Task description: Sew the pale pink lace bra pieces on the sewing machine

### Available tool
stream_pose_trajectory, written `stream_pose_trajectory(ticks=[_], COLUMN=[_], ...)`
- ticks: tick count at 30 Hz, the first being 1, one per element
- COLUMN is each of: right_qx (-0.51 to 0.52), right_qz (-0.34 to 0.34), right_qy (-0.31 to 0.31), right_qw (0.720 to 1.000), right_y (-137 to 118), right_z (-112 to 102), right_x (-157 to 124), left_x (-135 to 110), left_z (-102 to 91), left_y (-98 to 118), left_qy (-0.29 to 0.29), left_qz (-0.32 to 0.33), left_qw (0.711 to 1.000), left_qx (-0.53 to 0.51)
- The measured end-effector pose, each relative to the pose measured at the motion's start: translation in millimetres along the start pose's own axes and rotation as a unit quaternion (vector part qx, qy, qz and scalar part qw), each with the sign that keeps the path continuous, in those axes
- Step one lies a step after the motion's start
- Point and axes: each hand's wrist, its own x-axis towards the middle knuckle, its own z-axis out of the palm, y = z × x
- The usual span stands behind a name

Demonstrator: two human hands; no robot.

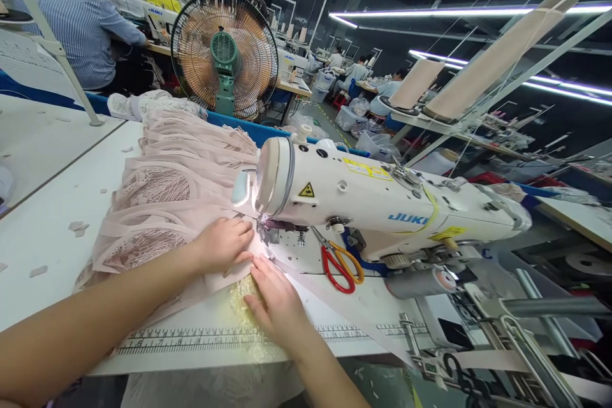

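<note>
My left hand (224,245) rests on pale pink fabric with lace panels (157,185), its fingers bent and closed on the cloth just left of the presser foot. My right hand (277,299) lies close in front, fingers stretched out and thumb apart, fingertips touching the cloth's near edge. The white JUKI sewing machine (335,185) stands over the work, with its lit needle area (262,226) close to my left fingertips. From the right, a narrow pale strip (335,306) runs toward the presser foot. The cloth under my palms is hidden.
Red and orange-handled scissors (339,264) lie beneath the machine arm. A printed ruler (182,339) runs along the table's front. Fabric scraps (79,227) dot the left side. A large fan (224,54) stands behind, and a person in a striped shirt (79,25) sits back left.
</note>
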Motion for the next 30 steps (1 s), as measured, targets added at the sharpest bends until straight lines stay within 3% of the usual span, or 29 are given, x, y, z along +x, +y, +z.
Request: stream_pose_trajectory(ticks=[5, 11, 14, 17, 25, 30], right_qx=[0.005, 0.044, 0.059, 0.067, 0.072, 0.076], right_qz=[0.013, 0.005, 0.005, 0.007, 0.014, 0.022], right_qy=[-0.030, 0.007, 0.030, 0.044, 0.058, 0.062], right_qw=[0.999, 0.999, 0.998, 0.997, 0.996, 0.995], right_y=[-0.6, 4.2, 4.9, 3.9, 4.3, 6.1], right_z=[-2.6, -1.3, -1.8, -4.0, -4.3, -3.8], right_x=[1.3, 0.4, 0.6, 0.9, 1.0, 0.7], left_x=[2.0, -15.6, -25.4, -27.8, -17.1, -10.0], left_z=[-6.3, -10.7, -7.9, -5.6, -4.4, -3.2], left_y=[-10.9, 8.1, 11.4, 4.1, -15.2, -20.5], left_qy=[0.044, 0.063, 0.070, 0.039, 0.032, -0.006], left_qz=[0.067, 0.173, 0.175, 0.174, 0.161, 0.132], left_qw=[0.997, 0.978, 0.980, 0.984, 0.986, 0.991], left_qx=[-0.014, -0.101, -0.062, -0.025, 0.003, 0.011])
